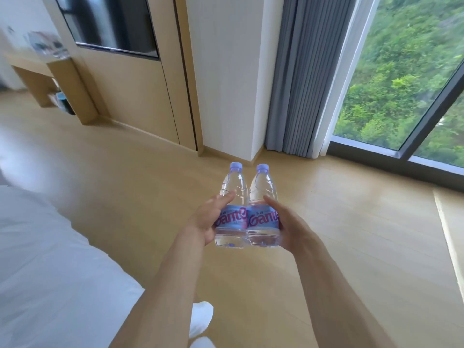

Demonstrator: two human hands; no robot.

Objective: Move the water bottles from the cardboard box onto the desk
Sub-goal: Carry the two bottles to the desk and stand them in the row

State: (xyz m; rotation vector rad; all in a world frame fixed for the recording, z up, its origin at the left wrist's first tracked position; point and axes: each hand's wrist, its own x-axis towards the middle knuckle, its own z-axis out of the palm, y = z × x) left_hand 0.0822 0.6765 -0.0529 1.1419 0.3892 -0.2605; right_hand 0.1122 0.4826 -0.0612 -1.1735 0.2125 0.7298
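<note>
Two clear water bottles with pale purple caps and blue labels are carried side by side above the wooden floor. My left hand (209,217) grips the left bottle (232,197) round its label, thumb across the front. My right hand (288,222) grips the right bottle (262,197) the same way. The bottles touch each other and stand nearly upright. A wooden desk (30,62) stands at the far left, blurred, with some items on top. At the right edge, a flat beige piece (452,222) lies on the floor; I cannot tell whether it is cardboard.
A white bed (50,259) fills the lower left. A dark screen (110,23) hangs on the wood-panelled wall ahead. A white pillar (231,71), grey curtain (301,71) and large window (406,71) stand to the right. My white-socked foot (200,317) is below.
</note>
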